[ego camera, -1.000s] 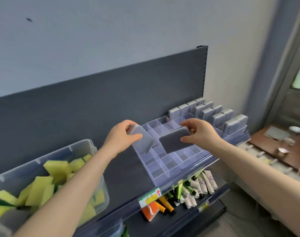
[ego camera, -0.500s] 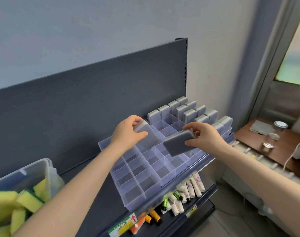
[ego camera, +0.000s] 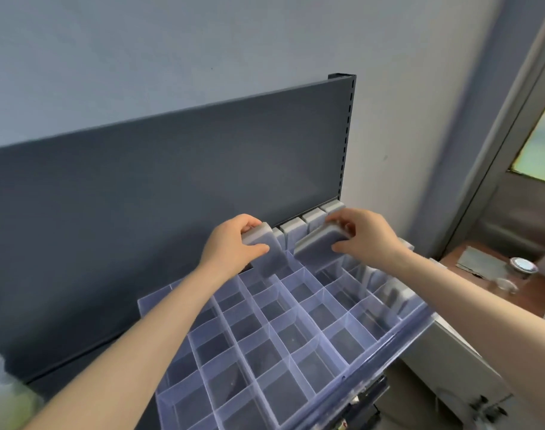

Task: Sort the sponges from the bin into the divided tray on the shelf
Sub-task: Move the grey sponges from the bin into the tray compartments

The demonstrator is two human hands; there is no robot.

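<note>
Gripping is recorded at both hands: a grey sponge [ego camera: 266,254] is held upright by the left hand [ego camera: 234,248], thumb in front and fingers curled over its top, with its lower end at the rear cells of the divided tray [ego camera: 153,302]. A second grey sponge [ego camera: 317,249] is held tilted above those cells by the right hand [ego camera: 365,240], thumb beneath and fingers curled on top. A row of sponges [ego camera: 292,228] is seen standing along the tray's back edge.
</note>
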